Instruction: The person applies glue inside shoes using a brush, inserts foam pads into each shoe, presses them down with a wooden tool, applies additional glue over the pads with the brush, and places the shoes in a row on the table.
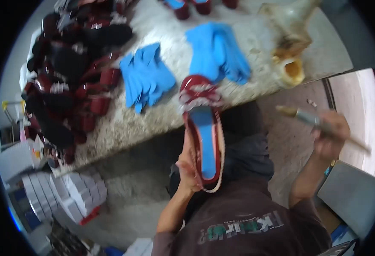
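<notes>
My left hand point(188, 174) is closed around the heel end of a dark red shiny shoe point(198, 82) with a ruffled bow on its toe. The shoe's opening faces up, and a blue strip point(207, 149) shows along its inside. A pale edging runs round the rim. Off to the right, my right hand point(333, 135), somewhat blurred, grips a paintbrush point(313, 119) by its handle, bristles pointing left. The brush is apart from the shoe. Past the shoe's toe, two piles of blue insole-shaped pieces, a left pile point(147, 79) and a right pile point(217, 51), lie on the worktable point(123, 134).
Many dark red shoes with black soles point(68, 59) are heaped at the table's left. A crusted pot point(293, 73) with yellowish contents stands near the right edge. More red shoes point(202, 6) are at the back. White boxes point(74, 192) sit below left; a grey panel point(353, 196) is at right.
</notes>
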`<state>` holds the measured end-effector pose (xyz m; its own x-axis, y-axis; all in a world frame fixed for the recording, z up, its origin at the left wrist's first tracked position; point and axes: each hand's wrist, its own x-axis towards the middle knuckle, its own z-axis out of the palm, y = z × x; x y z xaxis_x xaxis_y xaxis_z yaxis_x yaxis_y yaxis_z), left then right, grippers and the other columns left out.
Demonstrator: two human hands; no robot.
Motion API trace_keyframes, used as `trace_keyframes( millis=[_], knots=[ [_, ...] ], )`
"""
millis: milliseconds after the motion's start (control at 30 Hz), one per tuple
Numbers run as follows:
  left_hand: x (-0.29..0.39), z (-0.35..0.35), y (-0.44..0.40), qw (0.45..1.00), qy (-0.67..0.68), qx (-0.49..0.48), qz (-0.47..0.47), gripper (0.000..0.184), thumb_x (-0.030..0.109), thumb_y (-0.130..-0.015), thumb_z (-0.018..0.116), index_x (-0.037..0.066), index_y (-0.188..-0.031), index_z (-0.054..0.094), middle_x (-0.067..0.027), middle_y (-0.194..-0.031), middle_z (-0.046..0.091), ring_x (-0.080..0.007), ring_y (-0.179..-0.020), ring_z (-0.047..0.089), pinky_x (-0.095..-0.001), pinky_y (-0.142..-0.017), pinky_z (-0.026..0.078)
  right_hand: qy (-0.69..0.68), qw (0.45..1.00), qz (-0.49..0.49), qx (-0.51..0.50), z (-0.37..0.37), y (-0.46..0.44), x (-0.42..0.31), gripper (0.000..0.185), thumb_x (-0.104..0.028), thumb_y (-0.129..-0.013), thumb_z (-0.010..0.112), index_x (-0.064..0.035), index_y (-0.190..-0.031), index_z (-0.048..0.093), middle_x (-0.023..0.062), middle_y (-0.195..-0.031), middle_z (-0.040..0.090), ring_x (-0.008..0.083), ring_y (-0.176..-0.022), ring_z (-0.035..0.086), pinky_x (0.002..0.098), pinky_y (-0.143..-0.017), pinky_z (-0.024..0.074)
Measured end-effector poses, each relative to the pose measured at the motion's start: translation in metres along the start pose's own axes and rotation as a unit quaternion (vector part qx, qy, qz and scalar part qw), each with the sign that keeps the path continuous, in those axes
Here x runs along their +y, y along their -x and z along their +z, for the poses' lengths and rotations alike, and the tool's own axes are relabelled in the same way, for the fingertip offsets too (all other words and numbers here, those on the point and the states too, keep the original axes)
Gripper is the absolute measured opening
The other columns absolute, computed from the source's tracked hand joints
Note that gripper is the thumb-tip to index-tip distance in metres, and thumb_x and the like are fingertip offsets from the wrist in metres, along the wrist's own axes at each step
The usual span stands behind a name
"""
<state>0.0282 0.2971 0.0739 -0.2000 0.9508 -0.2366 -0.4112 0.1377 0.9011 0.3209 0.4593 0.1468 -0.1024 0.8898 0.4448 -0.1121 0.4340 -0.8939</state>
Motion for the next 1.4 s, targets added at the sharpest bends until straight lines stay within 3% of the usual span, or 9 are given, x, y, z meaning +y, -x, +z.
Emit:
trace_keyframes(
  millis=[100, 333, 500, 867, 967, 1067, 1200, 1333, 1400],
  knots=[
    [0.024, 0.014, -0.009, 1.0, -0.02, 0.003, -0.012, 0.133, 0.095, -0.068, 0.026, -0.003, -0.155, 0.004, -0.0147, -0.149, 0.039, -0.0201, -0.132, 0.042, -0.0334, -0.11, 0.034, 0.172, 0.962, -0.19, -0.099, 0.119, 0.023, -0.019, 0.016, -0.007, -0.081, 0.072, 0.0038, -0.089, 0.064, 0.0141, -0.08, 0.068, 0.0206, -0.062, 0.066, 0.0292, -0.053, 0.0536],
    [0.011, -0.026, -0.017, 0.992, -0.12, -0.026, 0.003, 0.133, 0.097, -0.069, 0.011, -0.005, -0.153, 0.011, -0.0182, -0.13, 0.059, -0.0219, -0.112, 0.06, -0.0304, -0.092, 0.048, 0.204, 0.937, -0.221, -0.177, 0.165, 0.032, 0.04, 0.011, 0.006, -0.073, 0.072, 0.0017, -0.074, 0.061, 0.0136, -0.073, 0.065, 0.0217, -0.054, 0.063, 0.0293, -0.047, 0.05],
    [0.01, -0.034, -0.023, 0.989, -0.129, -0.063, 0.029, 0.129, 0.094, -0.073, 0.014, -0.008, -0.152, 0.012, -0.0229, -0.132, 0.057, -0.0274, -0.114, 0.061, -0.0338, -0.093, 0.049, 0.182, 0.942, -0.088, -0.269, 0.145, 0.046, -0.002, 0.008, 0.003, -0.069, 0.067, 0.0011, -0.076, 0.064, 0.0148, -0.075, 0.069, 0.0256, -0.056, 0.066, 0.0343, -0.054, 0.055],
    [0.021, -0.024, -0.024, 0.983, -0.173, -0.042, 0.044, 0.122, 0.09, -0.079, 0.012, -0.007, -0.153, 0.013, -0.0195, -0.125, 0.062, -0.0248, -0.11, 0.062, -0.0311, -0.09, 0.049, 0.107, 0.977, 0.071, -0.17, 0.164, 0.064, -0.032, 0.016, -0.002, -0.082, 0.06, 0.0, -0.066, 0.056, 0.0095, -0.06, 0.059, 0.0124, -0.039, 0.05, 0.025, -0.038, 0.0415],
    [0.023, -0.019, -0.023, 0.988, -0.144, -0.044, 0.035, 0.122, 0.09, -0.078, 0.008, -0.006, -0.153, 0.014, -0.0186, -0.127, 0.062, -0.0223, -0.109, 0.06, -0.0317, -0.093, 0.046, 0.056, 0.928, 0.35, -0.115, 0.16, 0.021, -0.037, 0.028, -0.009, -0.09, 0.055, 0.0, -0.063, 0.056, 0.0085, -0.061, 0.059, 0.007, -0.039, 0.047, 0.0213, -0.036, 0.0346],
    [0.028, -0.017, -0.022, 0.99, -0.127, -0.05, 0.019, 0.124, 0.091, -0.077, 0.01, -0.006, -0.153, 0.014, -0.0178, -0.133, 0.058, -0.0214, -0.114, 0.058, -0.0328, -0.096, 0.045, 0.073, 0.919, 0.24, -0.305, 0.164, 0.016, -0.008, 0.031, -0.011, -0.093, 0.057, -0.0008, -0.063, 0.058, 0.0062, -0.06, 0.059, 0.0061, -0.041, 0.048, 0.0207, -0.036, 0.0316],
    [0.029, -0.014, -0.021, 0.997, -0.051, -0.058, 0.008, 0.121, 0.09, -0.079, 0.016, -0.004, -0.154, 0.014, -0.016, -0.142, 0.049, -0.0215, -0.122, 0.051, -0.035, -0.102, 0.041, 0.081, 0.952, 0.263, -0.136, 0.167, -0.008, -0.007, 0.029, -0.006, -0.09, 0.059, -0.0014, -0.062, 0.059, 0.0039, -0.056, 0.058, 0.0067, -0.041, 0.048, 0.0217, -0.037, 0.0331],
    [0.032, -0.013, -0.022, 0.995, -0.076, -0.067, 0.016, 0.118, 0.088, -0.081, 0.018, -0.005, -0.154, 0.013, -0.0172, -0.144, 0.045, -0.0219, -0.128, 0.047, -0.0351, -0.105, 0.039, 0.11, 0.916, 0.074, -0.379, 0.166, 0.01, -0.006, 0.03, -0.003, -0.088, 0.06, -0.0002, -0.058, 0.059, 0.0058, -0.056, 0.058, 0.0074, -0.041, 0.047, 0.0229, -0.038, 0.0339],
    [0.033, -0.011, -0.021, 0.996, -0.056, -0.072, 0.013, 0.118, 0.088, -0.082, 0.018, -0.005, -0.154, 0.012, -0.0172, -0.145, 0.045, -0.0222, -0.127, 0.048, -0.0347, -0.105, 0.039, 0.082, 0.961, 0.134, -0.226, 0.167, 0.002, 0.0, 0.028, -0.004, -0.087, 0.06, -0.0008, -0.059, 0.059, 0.0052, -0.058, 0.058, 0.0078, -0.043, 0.047, 0.0238, -0.04, 0.0352]
  ],
)
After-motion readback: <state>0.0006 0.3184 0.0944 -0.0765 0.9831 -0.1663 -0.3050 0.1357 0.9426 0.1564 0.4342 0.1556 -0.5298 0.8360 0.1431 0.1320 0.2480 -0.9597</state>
